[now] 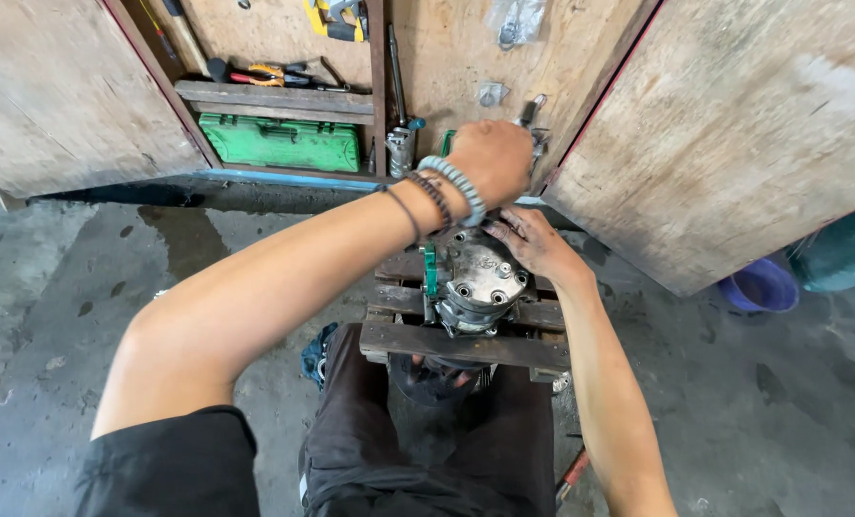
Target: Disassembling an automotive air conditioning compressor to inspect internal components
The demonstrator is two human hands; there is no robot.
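Beneath the fisted left hand (493, 158) gripping a metal tool (531, 110), the right hand's (533, 241) spread fingers should keep steadying the grey compressor (475, 280) firmly.

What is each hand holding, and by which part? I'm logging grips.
Left hand grips a metal tool by its handle. Right hand rests on the compressor, at its upper edge.

Left hand (493, 158) gripping metal tool (531, 112), right hand (528, 239) on compressor (473, 278), wooden pallet (466, 343)
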